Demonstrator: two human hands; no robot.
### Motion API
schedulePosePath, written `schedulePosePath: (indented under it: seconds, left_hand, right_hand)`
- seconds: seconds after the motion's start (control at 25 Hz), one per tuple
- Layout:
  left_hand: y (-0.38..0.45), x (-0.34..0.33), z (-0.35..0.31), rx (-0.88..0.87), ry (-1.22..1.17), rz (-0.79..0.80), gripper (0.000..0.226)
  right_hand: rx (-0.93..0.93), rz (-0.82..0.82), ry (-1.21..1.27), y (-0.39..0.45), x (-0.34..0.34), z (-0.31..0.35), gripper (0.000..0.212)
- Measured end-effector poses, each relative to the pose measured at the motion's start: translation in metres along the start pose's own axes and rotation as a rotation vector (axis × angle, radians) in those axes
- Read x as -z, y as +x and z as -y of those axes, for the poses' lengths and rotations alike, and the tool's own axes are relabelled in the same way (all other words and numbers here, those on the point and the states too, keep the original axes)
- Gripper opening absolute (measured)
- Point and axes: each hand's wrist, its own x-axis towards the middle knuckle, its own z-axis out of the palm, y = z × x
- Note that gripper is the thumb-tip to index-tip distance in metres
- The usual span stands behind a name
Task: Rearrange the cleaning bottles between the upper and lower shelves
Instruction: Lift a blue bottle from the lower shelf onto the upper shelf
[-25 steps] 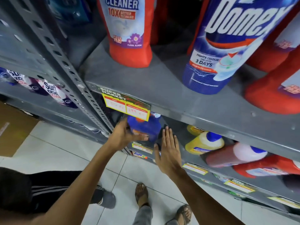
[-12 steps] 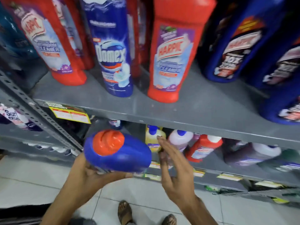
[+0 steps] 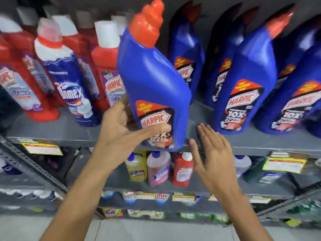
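The left hand (image 3: pixel 119 129) has its grip wrapped around a tilted blue Harpic bottle (image 3: pixel 152 87) at the upper shelf's (image 3: pixel 52 131) front edge; the right hand (image 3: pixel 211 153) hovers beside it, fingers spread wide.

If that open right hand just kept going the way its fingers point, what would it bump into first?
Probably the front edge of the upper shelf: the right hand points up and forward at the bare gap between the held blue Harpic bottle and the standing blue bottles. Depth is uncertain.

Grey metal shelving (image 3: pixel 52 131), yellow price tags (image 3: pixel 284 164), pale tiled floor (image 3: pixel 156 230)
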Motion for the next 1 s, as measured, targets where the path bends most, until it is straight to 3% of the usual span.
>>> schedulePosePath:
  seconds: [0.36, 1.0]
  left_hand:
    - [0.06, -0.032, 0.034, 0.061, 0.104, 0.057, 0.064]
    - [0.066, -0.036, 0.043, 0.103, 0.087, 0.064, 0.066]
  right_hand:
    - [-0.035, -0.054, -0.039, -0.004, -0.01, 0.003, 0.057]
    - [-0.048, -0.093, -0.013, -0.003, -0.015, 0.003, 0.06]
